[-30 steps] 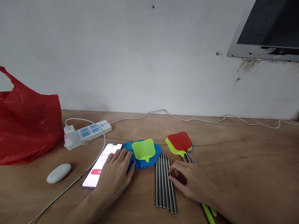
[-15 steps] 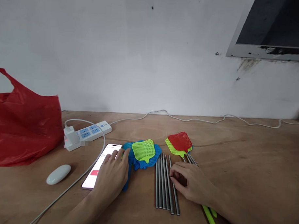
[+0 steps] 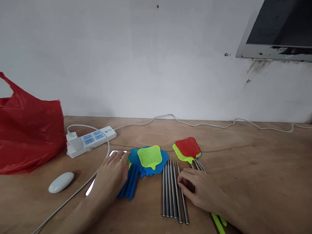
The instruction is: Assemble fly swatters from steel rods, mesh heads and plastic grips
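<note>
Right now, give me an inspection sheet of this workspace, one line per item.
Surface: brown wood-look table against the wall.
Job's things: metal rods side by side, rightmost slightly apart; yellow-green swatter head over blue heads; blue handles; red swatter head.
Clutter: red bag, white oval object, phone mostly hidden.
Hands: left hand over the phone, beside the blue handles; right hand at the rightmost rod, grip unclear.
Cables: one loops from the power strip's adapter; another runs along the wall.
Surroundings: pale, marked wall; framed dark panel, upper right.
</note>
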Demonstrator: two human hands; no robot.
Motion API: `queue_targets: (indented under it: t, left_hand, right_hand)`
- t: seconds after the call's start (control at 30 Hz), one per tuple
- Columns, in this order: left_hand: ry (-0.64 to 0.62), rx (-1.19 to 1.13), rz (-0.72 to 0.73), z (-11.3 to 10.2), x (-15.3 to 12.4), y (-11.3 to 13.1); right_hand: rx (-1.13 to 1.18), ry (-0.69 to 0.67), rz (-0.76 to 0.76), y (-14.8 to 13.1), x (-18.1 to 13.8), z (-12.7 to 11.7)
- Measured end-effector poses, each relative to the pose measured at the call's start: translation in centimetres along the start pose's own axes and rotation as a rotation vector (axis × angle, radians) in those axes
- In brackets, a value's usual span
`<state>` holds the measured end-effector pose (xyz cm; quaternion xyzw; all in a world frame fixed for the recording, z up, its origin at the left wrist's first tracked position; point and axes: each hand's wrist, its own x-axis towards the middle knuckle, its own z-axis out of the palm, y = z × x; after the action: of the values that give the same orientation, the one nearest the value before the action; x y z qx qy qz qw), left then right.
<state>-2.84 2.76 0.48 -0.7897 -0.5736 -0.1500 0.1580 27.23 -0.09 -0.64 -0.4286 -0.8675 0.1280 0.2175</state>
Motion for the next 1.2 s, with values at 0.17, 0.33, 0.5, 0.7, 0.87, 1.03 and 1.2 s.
queue_targets:
  t: [0.17, 0.33, 0.5, 0.7, 0.87, 1.03, 1.2]
  left_hand:
    - [-0.049, 0.002, 0.02, -0.2, -0.2, 0.4]
    - [-0.055, -0.02, 0.02, -0.3, -0.2, 0.7]
    - [0.091, -0.382, -0.014, -0.7, -0.3, 1.2]
    - [-0.14, -1.062, -0.041, -1.9, -1.2, 4.1]
    - [-0.294, -1.23, -0.112, -2.1, -1.4, 5.1]
    - [-0.291, -1.275, -0.126, -2.3, -1.3, 5.1]
    - [-0.336, -1.358, -0.154, -1.7, -1.4, 5.0]
  right_hand:
    - [-0.002, -0.003, 0.014, -0.1, 0.0, 0.0]
    - [-0.015, -0.01, 0.011, -0.1, 0.1, 0.0]
    - [-0.043, 0.022, 0.025, 0.0, 0.0, 0.3]
    - [-0.053, 0.055, 0.149, -0.2, -0.1, 0.5]
    - [-0.125, 0.082, 0.249, -0.4, -0.1, 0.7]
    - [-0.169, 0.072, 0.266, -0.1, -0.1, 1.2]
    - [0.024, 0.146, 0.257, 0.4, -0.2, 1.2]
